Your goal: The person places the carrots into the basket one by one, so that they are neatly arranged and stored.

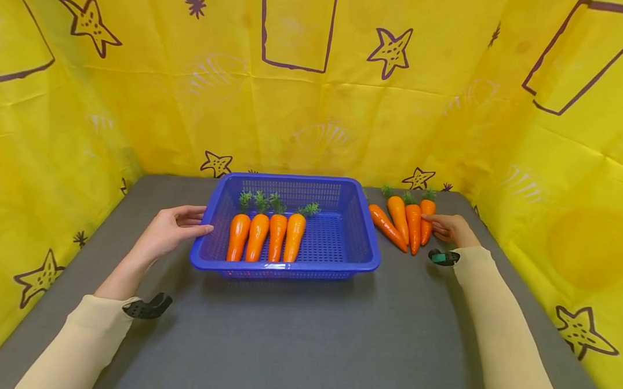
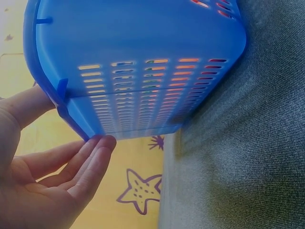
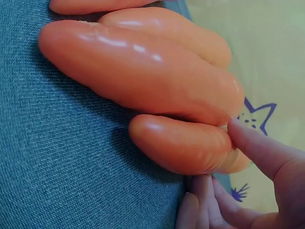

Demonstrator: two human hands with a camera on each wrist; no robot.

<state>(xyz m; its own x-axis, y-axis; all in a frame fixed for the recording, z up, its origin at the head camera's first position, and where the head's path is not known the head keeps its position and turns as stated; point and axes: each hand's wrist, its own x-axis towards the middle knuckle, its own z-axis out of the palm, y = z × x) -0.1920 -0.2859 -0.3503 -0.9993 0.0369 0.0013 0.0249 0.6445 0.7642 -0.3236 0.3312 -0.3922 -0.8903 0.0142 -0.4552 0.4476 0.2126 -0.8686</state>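
Plainly, thick end of rightmost carrot (image 3: 183,147) within right grip (image 1: 451,228).

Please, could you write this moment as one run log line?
left hand: holds blue basket at left side | right hand: grips rightmost carrot | inside basket: four carrots | on gray table: three other carrots

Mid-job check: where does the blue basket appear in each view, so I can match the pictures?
Head: the blue basket is near the centre, with the left hand at its left end.
Left wrist: it spans the upper part, seen from outside, its slotted wall showing.
Right wrist: not in it; only carrots beside the right hand.
Shared landmark: the starfish-printed cloth, visible in all three.
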